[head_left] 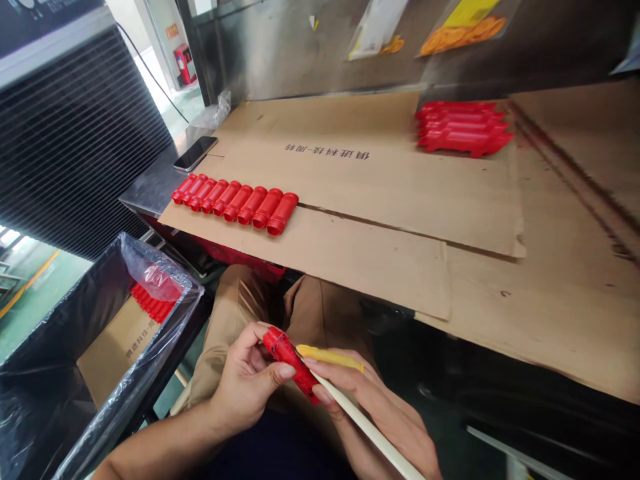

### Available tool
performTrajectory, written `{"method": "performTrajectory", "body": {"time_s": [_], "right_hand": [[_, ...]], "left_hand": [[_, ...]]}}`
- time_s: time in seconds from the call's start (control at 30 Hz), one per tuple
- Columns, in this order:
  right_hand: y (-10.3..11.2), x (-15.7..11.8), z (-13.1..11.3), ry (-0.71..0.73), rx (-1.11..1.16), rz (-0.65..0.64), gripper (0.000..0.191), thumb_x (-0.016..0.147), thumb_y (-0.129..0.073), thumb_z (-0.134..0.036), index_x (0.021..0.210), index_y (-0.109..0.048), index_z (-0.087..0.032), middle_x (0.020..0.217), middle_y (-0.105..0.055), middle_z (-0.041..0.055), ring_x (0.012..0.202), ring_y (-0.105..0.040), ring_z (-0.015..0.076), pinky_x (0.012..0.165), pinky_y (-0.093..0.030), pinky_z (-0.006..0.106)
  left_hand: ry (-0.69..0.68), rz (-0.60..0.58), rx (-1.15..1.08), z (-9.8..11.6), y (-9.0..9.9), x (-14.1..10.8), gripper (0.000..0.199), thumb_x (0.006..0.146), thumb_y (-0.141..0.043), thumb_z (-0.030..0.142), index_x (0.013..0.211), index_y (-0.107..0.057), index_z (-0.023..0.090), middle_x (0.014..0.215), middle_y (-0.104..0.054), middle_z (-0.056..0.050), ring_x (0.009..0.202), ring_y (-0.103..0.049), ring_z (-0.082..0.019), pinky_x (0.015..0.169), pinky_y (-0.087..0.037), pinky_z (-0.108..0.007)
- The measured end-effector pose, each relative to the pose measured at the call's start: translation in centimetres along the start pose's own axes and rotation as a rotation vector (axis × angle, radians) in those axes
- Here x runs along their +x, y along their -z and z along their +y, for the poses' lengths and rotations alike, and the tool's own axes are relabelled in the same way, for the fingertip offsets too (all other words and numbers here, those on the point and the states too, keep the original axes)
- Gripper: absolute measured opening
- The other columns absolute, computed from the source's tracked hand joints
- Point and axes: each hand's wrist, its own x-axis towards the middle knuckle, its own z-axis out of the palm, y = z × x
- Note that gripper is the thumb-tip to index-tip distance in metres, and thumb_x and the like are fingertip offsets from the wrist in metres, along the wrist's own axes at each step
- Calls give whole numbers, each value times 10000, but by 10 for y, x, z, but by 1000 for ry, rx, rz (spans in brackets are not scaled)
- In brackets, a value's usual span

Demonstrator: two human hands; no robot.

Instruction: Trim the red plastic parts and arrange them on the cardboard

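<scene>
My left hand (250, 377) is closed round one end of a red plastic tubular part (290, 357), holding it tilted above my lap. My right hand (370, 400) grips a slim tool with a long cream handle (367, 427). The tool's tip meets the red part's side, mostly hidden by the fingers. A yellow cover (330, 358), which looks like a finger cot, is on one right finger. On the cardboard ahead, several similar red parts (235, 200) lie side by side in a row.
Cardboard sheets (360, 247) cover the workbench. A stack of red parts (463, 128) stands at the back right, and a phone (196, 154) lies at the left. Left of my legs is a plastic-lined bin (107, 287) with red parts (155, 303) and cardboard inside.
</scene>
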Motion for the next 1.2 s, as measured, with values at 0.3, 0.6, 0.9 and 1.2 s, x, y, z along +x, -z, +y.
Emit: {"method": "performTrajectory", "body": {"time_s": [0.3, 0.6, 0.9, 1.2], "right_hand": [[3, 1, 10, -96, 111, -19, 169, 1011, -623, -203, 1144, -721, -238, 1075, -797, 87, 1033, -769, 197, 867, -639, 248], [26, 19, 10, -554, 179, -25, 298, 951, -696, -507, 879, -765, -226, 624, -699, 16, 484, -646, 137, 451, -538, 204], [13, 6, 2, -502, 116, -264, 337, 1041, -564, -422, 794, -680, -224, 627, -693, -14, 530, -670, 125, 505, -540, 208], [29, -13, -3, 63, -230, -136, 460, 964, -657, -100, 1401, -644, -243, 1215, -788, 47, 1015, -784, 196, 944, -639, 258]], "left_hand": [[111, -23, -164, 0, 3, 1, 382, 778, -907, 330, 1002, -623, 206, 880, -664, -4, 788, -612, -123, 758, -506, -243], [468, -128, -332, 11, 10, 3, 418, 840, -833, 427, 1169, -732, 190, 980, -782, -99, 589, -684, -126, 543, -521, -219], [195, -81, -204, 14, 4, -3, 546, 639, -994, 322, 1104, -758, 162, 1232, -759, -148, 612, -623, -71, 538, -476, -186], [228, 54, -254, 16, -5, 4, 363, 763, -913, 291, 948, -647, 128, 937, -787, -73, 454, -573, -30, 403, -431, -126]]}}
